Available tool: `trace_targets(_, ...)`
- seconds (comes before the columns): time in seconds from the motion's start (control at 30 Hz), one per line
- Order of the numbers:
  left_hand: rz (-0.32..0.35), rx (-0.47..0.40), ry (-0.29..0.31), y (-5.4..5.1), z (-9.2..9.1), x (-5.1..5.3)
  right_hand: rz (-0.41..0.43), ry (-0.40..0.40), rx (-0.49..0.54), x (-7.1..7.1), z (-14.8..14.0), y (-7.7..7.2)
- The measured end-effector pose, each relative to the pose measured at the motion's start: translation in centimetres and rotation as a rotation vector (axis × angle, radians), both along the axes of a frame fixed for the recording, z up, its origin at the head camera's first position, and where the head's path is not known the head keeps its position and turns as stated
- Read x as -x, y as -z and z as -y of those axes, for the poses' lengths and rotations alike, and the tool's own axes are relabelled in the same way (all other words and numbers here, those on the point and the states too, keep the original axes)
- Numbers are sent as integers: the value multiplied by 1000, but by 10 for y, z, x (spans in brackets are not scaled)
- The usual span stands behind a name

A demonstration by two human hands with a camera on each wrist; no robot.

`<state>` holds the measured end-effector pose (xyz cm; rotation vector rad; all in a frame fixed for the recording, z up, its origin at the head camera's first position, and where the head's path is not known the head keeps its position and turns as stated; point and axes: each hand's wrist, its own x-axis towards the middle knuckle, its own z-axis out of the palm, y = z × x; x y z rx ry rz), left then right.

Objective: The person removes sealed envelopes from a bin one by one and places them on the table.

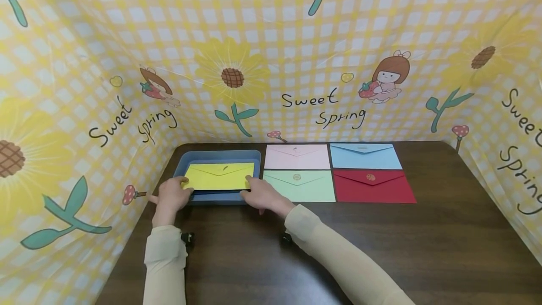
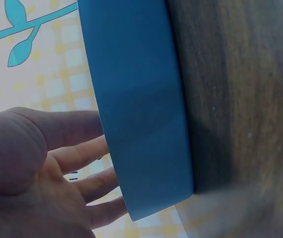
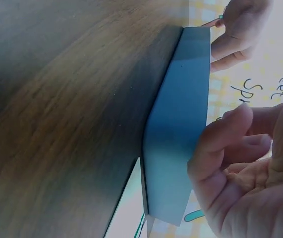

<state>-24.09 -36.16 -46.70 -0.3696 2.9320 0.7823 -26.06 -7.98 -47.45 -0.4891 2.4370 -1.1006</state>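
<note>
A yellow envelope [image 1: 220, 179], its flap side facing up, lay inside a shallow blue tray [image 1: 220, 155] at the far left of a dark wooden table [image 1: 262, 253]. My left hand [image 1: 172, 195] pinched its left end and my right hand [image 1: 263, 195] its right end, thumbs nearest me; from the wrists, the tray's wall hid my left fingertips, while my right fingers looked curled. Whether the envelope touched the tray's floor, I couldn't tell.

It seemed light, thin paper: smooth, perhaps a little slippery, stiff enough to stay flat but easily creased. The two short ends looked the best hold, with a gentle pinch and the middle left free.

Right of the tray lay four more envelopes: pink [image 1: 296, 160] and light blue [image 1: 366, 160] behind, pale green [image 1: 300, 192] and red [image 1: 374, 193] in front.
</note>
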Motion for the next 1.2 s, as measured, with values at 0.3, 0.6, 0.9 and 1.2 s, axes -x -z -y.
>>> trace_targets(0.3, -55, 20, -80, 1, -1, 2, 9, 8, 30, -1, -6, -3)
trace_targets(0.6, -40, -5, -63, 0, 0, 0, -3, 15, 60, -6, -9, -5)
trace_targets(0.9, -38, -5, -44, -7, -5, -2, -69, 155, 195, -14, -13, -15)
trace_targets(1.2, -12, -37, 12, -12, -11, 2, -65, 235, 221, -12, -25, -22)
